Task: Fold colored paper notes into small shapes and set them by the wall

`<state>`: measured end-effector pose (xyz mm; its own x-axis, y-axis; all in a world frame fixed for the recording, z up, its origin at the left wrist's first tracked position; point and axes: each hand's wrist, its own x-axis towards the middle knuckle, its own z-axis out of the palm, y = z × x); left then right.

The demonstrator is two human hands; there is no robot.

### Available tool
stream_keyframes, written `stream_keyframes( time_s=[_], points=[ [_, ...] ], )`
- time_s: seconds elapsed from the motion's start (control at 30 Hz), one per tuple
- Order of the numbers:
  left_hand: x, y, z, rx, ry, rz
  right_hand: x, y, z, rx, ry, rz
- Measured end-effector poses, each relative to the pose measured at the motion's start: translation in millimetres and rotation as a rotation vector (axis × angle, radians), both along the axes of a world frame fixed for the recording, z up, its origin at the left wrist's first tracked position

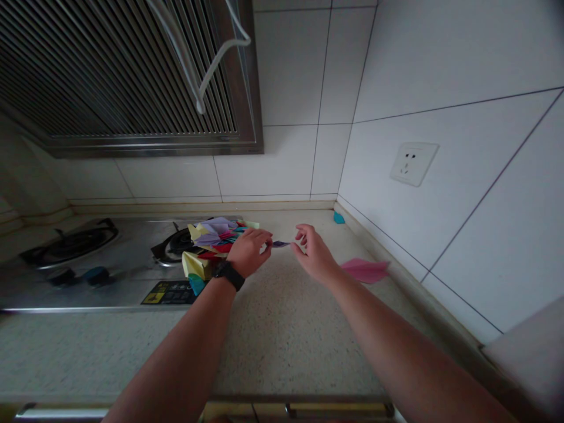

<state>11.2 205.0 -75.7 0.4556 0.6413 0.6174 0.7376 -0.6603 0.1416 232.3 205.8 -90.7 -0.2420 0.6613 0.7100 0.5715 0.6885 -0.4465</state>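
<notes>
My left hand [250, 251], with a black watch [229, 275] on the wrist, pinches one end of a small dark purple piece of folded paper [281, 244] over the counter. Across from it, my right hand [314, 254] has its thumb by the paper's other end. Its fingers are bent and apart from the thumb; whether the thumb touches the paper I cannot tell. Beside my left hand lies a heap of folded colored papers [215, 230] in purple, yellow, red and teal, partly hidden by that hand. A pink folded paper [365, 270] lies beyond my right forearm.
A gas stove [132, 252] with two burners is on the left, and the paper heap overlaps its right side. A small blue paper piece [339, 218] sits in the counter's back corner. The range hood [154, 147] hangs above; a wall socket [414, 164] is at right.
</notes>
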Motion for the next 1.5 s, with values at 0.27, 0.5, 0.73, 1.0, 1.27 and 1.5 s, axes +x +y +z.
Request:
stream_keyframes(
  time_s=[0.27, 0.5, 0.73, 1.0, 1.27, 1.5],
  points=[
    [10.0, -6.4, -4.9, -0.085, -0.288, -0.125, 0.5, 4.1, -2.6, -0.206, -0.021, 0.110],
    [12.5, -6.1, -7.8, -0.160, -0.324, -0.130, -2.3, -2.1, 1.0, -0.226, -0.026, 0.163],
    [11.8, -3.0, -10.6, -0.169, -0.242, -0.124, -1.1, -4.0, 4.8, -0.157, -0.004, 0.186],
    [15.1, -5.0, -10.0, -0.216, -0.348, -0.126, -1.3, -0.8, 2.4, -0.118, 0.055, 0.230],
    [16.1, -5.0, -9.4, -0.161, -0.299, -0.164, 1.1, -2.9, 5.7, -0.066, -0.034, 0.236],
    [14.3, -3.6, -8.4, -0.119, -0.209, -0.189, 3.4, -1.5, 7.0, 0.015, -0.159, 0.217]
  ],
)
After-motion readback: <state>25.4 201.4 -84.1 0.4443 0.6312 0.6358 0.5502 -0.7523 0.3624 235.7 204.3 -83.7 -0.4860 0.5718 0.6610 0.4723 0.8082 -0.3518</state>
